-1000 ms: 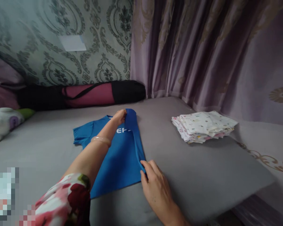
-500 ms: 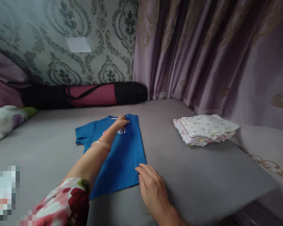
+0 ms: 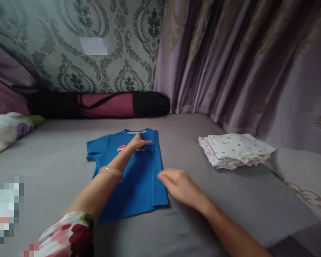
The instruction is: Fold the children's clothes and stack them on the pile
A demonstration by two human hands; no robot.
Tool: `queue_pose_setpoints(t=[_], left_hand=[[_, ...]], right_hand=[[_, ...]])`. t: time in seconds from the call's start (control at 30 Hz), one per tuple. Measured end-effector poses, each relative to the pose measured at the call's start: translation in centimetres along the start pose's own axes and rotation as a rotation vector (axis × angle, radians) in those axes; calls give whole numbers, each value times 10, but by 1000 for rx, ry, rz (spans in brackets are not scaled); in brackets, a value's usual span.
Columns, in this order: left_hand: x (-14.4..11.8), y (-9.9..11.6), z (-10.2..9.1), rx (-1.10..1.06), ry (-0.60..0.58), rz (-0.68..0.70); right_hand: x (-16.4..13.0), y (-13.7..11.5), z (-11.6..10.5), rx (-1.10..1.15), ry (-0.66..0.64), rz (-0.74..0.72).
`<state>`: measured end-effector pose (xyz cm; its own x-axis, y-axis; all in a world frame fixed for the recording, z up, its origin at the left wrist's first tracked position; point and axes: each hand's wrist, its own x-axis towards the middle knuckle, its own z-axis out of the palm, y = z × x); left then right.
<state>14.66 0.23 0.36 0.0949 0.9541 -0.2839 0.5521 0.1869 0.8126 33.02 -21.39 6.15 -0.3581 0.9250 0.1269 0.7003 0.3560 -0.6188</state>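
Observation:
A blue T-shirt (image 3: pixel 135 182) with a round logo lies flat on the grey bed (image 3: pixel 230 200). Its right side is folded inward over the body. My left hand (image 3: pixel 140 142) rests flat on the chest of the shirt near the collar, fingers pressing on the folded part. My right hand (image 3: pixel 180 185) hovers palm down over the shirt's right edge, fingers spread, holding nothing. A pale bangle sits on my left wrist.
A stack of folded white patterned cloths (image 3: pixel 237 150) lies to the right. A black and maroon roll bag (image 3: pixel 104 104) runs along the wall. A plush toy (image 3: pixel 5 130) sits at far left. Purple curtains (image 3: pixel 243 60) hang behind the bed's right side.
The shirt's right side, held up by both hands, has been laid down over the body. My left hand now presses it flat and my right hand has let go and lifted away.

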Motion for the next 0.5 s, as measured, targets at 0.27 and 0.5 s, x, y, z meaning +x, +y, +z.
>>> queue_pose_setpoints(t=[0.27, 0.5], left_hand=[[-22, -33, 13, 543, 195, 614], [-26, -50, 23, 704, 339, 653]], right_hand=[[138, 74, 48, -307, -28, 106], [181, 92, 60, -410, -46, 121]])
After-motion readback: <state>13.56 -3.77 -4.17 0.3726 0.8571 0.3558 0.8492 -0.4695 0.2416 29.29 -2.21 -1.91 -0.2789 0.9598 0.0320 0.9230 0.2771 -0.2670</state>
